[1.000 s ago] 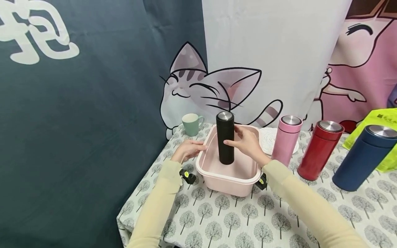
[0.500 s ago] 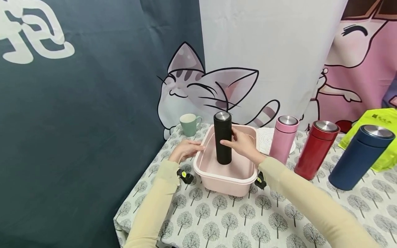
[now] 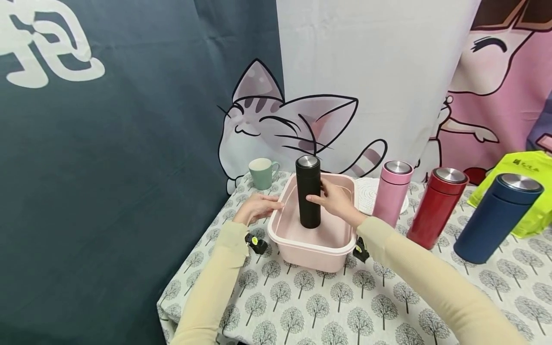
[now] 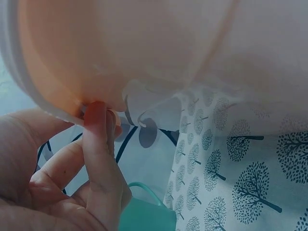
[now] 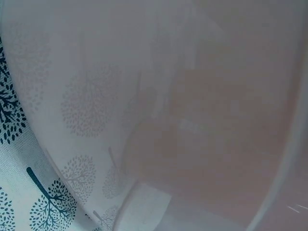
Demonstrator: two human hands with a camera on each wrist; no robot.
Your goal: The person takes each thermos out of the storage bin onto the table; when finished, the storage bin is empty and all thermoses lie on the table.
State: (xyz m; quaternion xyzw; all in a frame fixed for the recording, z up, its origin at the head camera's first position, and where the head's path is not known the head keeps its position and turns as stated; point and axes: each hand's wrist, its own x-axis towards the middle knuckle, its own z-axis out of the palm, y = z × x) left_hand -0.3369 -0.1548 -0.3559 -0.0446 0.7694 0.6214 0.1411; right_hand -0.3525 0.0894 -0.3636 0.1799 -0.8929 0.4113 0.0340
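Note:
A black thermos bottle (image 3: 308, 203) with a steel lid stands upright inside a pale pink plastic basin (image 3: 312, 258). My right hand (image 3: 336, 199) grips it from the right side, thumb across its front and fingers behind. My left hand (image 3: 260, 207) pinches the basin's left rim. Close up in the left wrist view, the fingers of the left hand (image 4: 98, 163) bend at the rim of the basin (image 4: 159, 43). The basin's wall (image 5: 202, 134) fills most of the dim right wrist view, which hides the right hand and the bottle.
A green mug (image 3: 261, 173) stands behind the basin to the left. To the right are a pink bottle (image 3: 392, 194), a red bottle (image 3: 437, 211) and a blue bottle (image 3: 496, 220). Farther back lie a white round mat (image 3: 366, 194) and a lime bag (image 3: 523, 177).
The whole head view has shifted slightly, so things sit a little farther left in it. Both hands keep their hold on the basin and the black thermos bottle.

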